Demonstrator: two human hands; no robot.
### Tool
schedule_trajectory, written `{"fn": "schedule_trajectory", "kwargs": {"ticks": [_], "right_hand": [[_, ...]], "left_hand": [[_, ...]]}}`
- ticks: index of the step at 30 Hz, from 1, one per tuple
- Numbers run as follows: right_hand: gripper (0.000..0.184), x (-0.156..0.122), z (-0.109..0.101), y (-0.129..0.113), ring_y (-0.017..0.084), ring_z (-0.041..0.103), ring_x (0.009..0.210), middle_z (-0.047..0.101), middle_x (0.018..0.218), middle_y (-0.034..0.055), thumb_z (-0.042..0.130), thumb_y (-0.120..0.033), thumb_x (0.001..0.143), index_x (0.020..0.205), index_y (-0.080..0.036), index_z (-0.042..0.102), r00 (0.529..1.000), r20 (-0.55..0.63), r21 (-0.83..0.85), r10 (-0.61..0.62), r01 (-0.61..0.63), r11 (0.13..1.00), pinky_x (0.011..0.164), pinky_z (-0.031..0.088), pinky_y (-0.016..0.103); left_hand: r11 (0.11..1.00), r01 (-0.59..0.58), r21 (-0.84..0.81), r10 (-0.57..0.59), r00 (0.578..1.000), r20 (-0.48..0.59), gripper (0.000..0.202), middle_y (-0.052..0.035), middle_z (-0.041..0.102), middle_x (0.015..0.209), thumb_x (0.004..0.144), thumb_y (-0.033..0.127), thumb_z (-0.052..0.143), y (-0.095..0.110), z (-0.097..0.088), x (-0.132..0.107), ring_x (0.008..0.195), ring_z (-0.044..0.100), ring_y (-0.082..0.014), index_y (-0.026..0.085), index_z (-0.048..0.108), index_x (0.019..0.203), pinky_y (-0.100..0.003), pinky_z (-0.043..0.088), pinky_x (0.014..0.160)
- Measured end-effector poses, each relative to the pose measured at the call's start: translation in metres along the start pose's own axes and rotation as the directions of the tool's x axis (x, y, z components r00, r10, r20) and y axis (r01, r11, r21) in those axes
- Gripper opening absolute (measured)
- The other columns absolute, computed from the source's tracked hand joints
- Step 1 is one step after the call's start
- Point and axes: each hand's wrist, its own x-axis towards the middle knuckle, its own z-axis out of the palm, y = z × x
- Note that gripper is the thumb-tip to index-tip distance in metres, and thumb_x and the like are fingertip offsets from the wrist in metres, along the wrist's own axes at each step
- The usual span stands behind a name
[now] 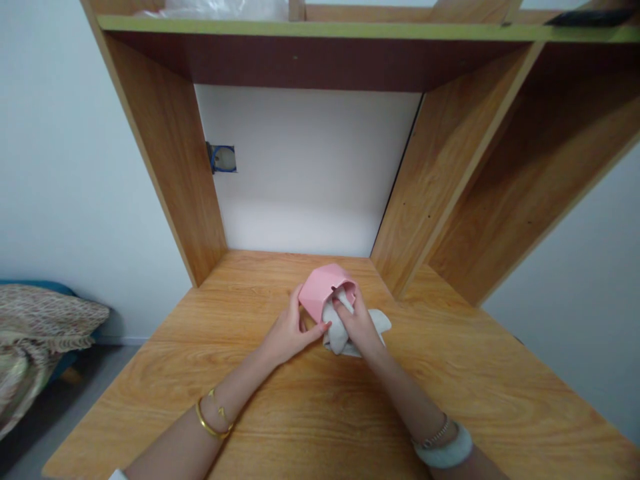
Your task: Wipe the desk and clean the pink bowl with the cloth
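Note:
A pink faceted pot lies tilted on its side, its opening turned toward me and to the right. My left hand grips it from the left, with the thumb near the lower rim. A pale grey cloth is bunched in the opening, and part of it hangs out and spreads to the right. My right hand is closed on the cloth, its fingers partly inside the pot. The pot hides some of those fingertips.
The wooden desk lies under my arms. A shelf runs above, with upright panels at the sides. An electrical box sits in the back wall. A patterned blanket drapes over furniture at left.

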Motion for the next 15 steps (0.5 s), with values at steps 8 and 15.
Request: {"fn": "schedule_trajectory", "kwargs": {"ticks": [8, 15], "right_hand": [[0.089, 0.001, -0.012, -0.013, 0.025, 0.062, 0.079, 0.065, 0.089, 0.0122, 0.06, -0.039, 0.067, 0.138, -0.009, 0.015, 0.992, -0.059, -0.463, 0.114, -0.128, 0.877, 0.066, 0.045, 0.032], [0.076, -0.008, -0.014, -0.03, 0.023, 0.062, 0.06, 0.064, 0.063, 0.0045, 0.048, -0.042, 0.079, 0.14, -0.015, 0.012, 0.999, 0.052, -0.837, 0.017, 0.034, 0.546, 0.05, 0.036, 0.025]], "left_hand": [[0.979, 0.004, 0.206, 0.007, 0.999, -0.052, 0.068, -0.0087, 0.061, 0.099, 0.067, 0.042, 0.06, 0.002, -0.003, -0.002, 0.082, 0.06, -0.0217, 0.015, 0.033, 0.124, -0.031, 0.047, 0.07], [0.859, 0.027, 0.51, -0.008, 0.999, -0.039, 0.07, -0.0095, 0.065, 0.095, 0.066, 0.049, 0.056, 0.006, -0.016, -0.001, 0.082, 0.063, -0.0278, 0.016, 0.038, 0.125, -0.036, 0.046, 0.073]]}}
